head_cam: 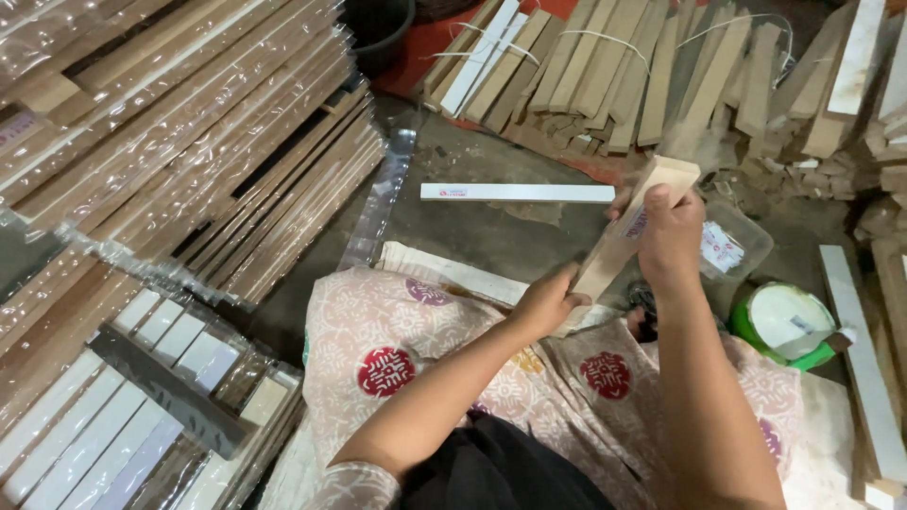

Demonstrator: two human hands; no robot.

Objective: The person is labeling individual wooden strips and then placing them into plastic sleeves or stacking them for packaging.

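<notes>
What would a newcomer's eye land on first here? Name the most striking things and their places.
At centre right, the left hand and right hand grip a pale wooden strip tilted up over a pink patterned cloth. Plastic-wrapped stacks of strips fill the left side. Loose bundled strips lie along the top, a white strip lies on the floor, and a green-and-white tape roll sits at right.

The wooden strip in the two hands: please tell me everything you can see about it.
The wooden strip is a flat, pale, bare-looking board, long and narrow, with a squared top end. It stands tilted, the top leaning to the right and away, above the person's patterned lap. The right hand has its grip around the upper part; the left hand holds the lower end. A small printed mark shows near the right hand's fingers. Fine dust seems to hang above the top end.
</notes>
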